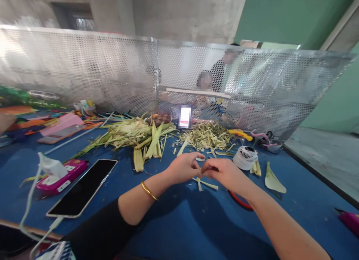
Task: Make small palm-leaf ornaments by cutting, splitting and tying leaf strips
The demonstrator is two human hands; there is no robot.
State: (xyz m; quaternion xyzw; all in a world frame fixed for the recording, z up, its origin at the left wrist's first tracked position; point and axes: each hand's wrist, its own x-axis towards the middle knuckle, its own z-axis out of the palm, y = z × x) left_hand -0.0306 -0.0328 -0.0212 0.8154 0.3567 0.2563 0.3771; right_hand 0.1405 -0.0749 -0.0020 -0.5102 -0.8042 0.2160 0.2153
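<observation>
My left hand (pixel 183 168), with a gold bangle on its wrist, meets my right hand (pixel 220 172) above the middle of the blue table. Fingertips of both hands are pinched close together on small pale-green strips of plant husk (pixel 209 185), which stick out below the fingers in a crossed shape. The exact grip is partly hidden by the fingers. Under my right wrist lies a red curved handle (pixel 241 202), mostly covered. A spool of white thread (pixel 245 158) stands just beyond my right hand, with a cut husk piece (pixel 275 179) farther right.
Behind my hands lie a husk pile (pixel 126 131) and a heap of shredded strips (pixel 209 136). On the left are a phone (pixel 82 187) on a cable and a magenta power strip (pixel 63 176). Yellow-handled scissors (pixel 240 134) lie near the perforated metal divider (pixel 112 73); people sit beyond.
</observation>
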